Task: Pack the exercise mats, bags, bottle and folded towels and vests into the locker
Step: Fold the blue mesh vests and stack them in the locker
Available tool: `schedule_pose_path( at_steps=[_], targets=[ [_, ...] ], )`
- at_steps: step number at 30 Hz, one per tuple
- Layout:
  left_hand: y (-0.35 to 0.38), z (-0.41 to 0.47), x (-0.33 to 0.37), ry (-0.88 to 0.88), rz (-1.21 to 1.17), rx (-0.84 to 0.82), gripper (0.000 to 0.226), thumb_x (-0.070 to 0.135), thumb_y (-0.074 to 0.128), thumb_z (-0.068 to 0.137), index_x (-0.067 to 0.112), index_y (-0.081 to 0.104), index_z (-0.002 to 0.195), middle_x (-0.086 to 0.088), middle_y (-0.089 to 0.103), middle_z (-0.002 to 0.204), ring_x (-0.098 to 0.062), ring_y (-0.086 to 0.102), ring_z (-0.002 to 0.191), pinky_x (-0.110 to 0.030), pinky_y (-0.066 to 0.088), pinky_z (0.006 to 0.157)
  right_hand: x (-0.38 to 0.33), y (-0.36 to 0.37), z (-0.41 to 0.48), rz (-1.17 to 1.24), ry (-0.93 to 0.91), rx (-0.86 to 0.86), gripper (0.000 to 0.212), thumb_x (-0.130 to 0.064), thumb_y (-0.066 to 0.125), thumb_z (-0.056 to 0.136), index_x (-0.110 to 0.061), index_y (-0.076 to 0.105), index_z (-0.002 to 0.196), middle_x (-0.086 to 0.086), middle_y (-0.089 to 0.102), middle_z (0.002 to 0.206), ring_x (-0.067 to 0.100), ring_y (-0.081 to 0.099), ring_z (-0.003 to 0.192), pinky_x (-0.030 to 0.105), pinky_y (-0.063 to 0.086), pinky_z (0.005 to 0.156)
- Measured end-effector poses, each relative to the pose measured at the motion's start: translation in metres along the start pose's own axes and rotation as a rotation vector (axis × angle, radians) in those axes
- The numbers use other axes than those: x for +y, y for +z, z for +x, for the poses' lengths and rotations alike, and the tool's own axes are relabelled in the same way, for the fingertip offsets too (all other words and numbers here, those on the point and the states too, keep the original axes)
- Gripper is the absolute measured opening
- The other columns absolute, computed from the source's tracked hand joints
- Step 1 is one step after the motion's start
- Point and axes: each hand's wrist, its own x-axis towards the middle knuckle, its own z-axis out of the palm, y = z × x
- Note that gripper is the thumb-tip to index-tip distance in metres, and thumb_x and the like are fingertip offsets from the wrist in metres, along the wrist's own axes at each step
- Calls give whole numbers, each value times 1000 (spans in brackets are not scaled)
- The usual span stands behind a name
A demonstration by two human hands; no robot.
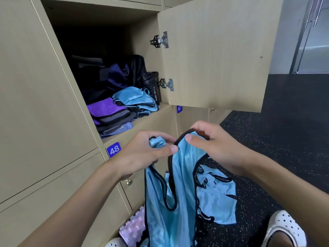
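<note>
- The left hand (pixel 142 154) has its fingers and thumb curled tight round a bunched shoulder strap of the blue vest (pixel 183 179).
- The right hand (pixel 213 148) pinches the black-trimmed edge of the other strap between thumb and fingertips. The two hands are close together, nearly touching.
- The vest hangs loose from both grips, in front of the lower locker doors and below the open locker (pixel 142 120). It is unfolded, its lower part dropping out of sight at the near edge.
- It looks thin, shiny and very light. I'd expect it to be limp and slippery, sliding out of a fold if it isn't pressed flat.
- The stitched black trim at the shoulders and armholes seems the best place to hold, since it gives the fingers something firmer than the slick cloth.
- Inside the locker, folded vests (pixel 137 98) already sit at the near right, just beside the bottle (pixel 153 86), with a stack of towels (pixel 108 113) to their left and bags (pixel 114 75) behind.
- A folded vest would probably go on top of that blue pile. Being so light, it may slump or slide off unless it is laid squarely.
- Another vest (pixel 217 193) lies crumpled on the floor to the right, and a knobbly pink mat (pixel 133 227) sits low against the lockers, so I judge the packing isn't finished.
</note>
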Motion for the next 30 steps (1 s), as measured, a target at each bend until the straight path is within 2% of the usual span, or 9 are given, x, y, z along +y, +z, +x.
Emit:
schedule_pose_path(
  at_steps=[3,5,7,10,13,16,20,24,30],
  targets=[
    [2,2,-2,6,26,-2,9,19,75,86,12,73,90,10,46,55,-11,35,51,-21,33,49,-3,-1,0,77,39,-57,6,-15,61,94,-15,59,100,12,56,87,17,50,77,34,40,76],
    [2,4,-5,-10,34,23,11,20,74,87,10,70,90,8,41,56,-12,33,50,-22,30,48,-7,-5,-1,95,44,-105,20,-7,59,94,-23,62,106,10,54,86,13,51,79,23,42,77],
    [1,6,-6,-18,52,40,13,20,72,89,9,68,94,6,39,58,-13,33,50,-23,31,48,-12,-8,-3,120,51,-144,20,-2,54,95,-15,69,100,12,60,86,14,55,82,18,45,77],
    [1,6,-7,1,77,38,10,19,67,93,9,69,97,1,39,61,-16,33,52,-23,30,47,-15,-10,-4,270,150,-185,27,-1,46,98,-4,72,103,17,73,103,29,69,98,32,54,91],
    [1,6,-6,49,74,111,5,19,64,95,17,68,98,1,43,64,-17,36,56,-26,33,51,-12,-10,-1,352,190,-175,40,10,34,96,0,71,110,31,64,117,45,58,114,50,47,102],
    [3,7,-2,16,-98,186,9,16,62,96,14,56,102,4,41,67,-13,37,55,-25,40,55,-9,-8,-1,153,132,-177,44,13,38,95,-11,71,112,22,70,110,41,64,107,51,47,102],
    [9,10,6,-98,-400,220,11,13,50,101,13,43,94,-6,36,80,-13,34,57,-26,33,55,-8,-1,-3,-263,-16,-84,24,-8,60,94,-27,74,93,-11,74,101,0,68,91,21,51,89],
    [10,11,2,-67,-346,280,14,14,50,102,13,47,89,-9,50,77,-20,47,64,-39,42,67,-7,2,-1,-356,-146,26,18,-20,70,87,-31,66,74,-13,49,106,-4,48,90,4,32,78],
    [10,9,-2,110,-234,336,11,14,70,90,8,71,80,-4,66,72,-16,57,69,-30,47,68,-14,10,-5,-67,-152,56,15,-16,72,85,-16,63,73,3,58,64,7,43,59,20,36,58]
  ],
)
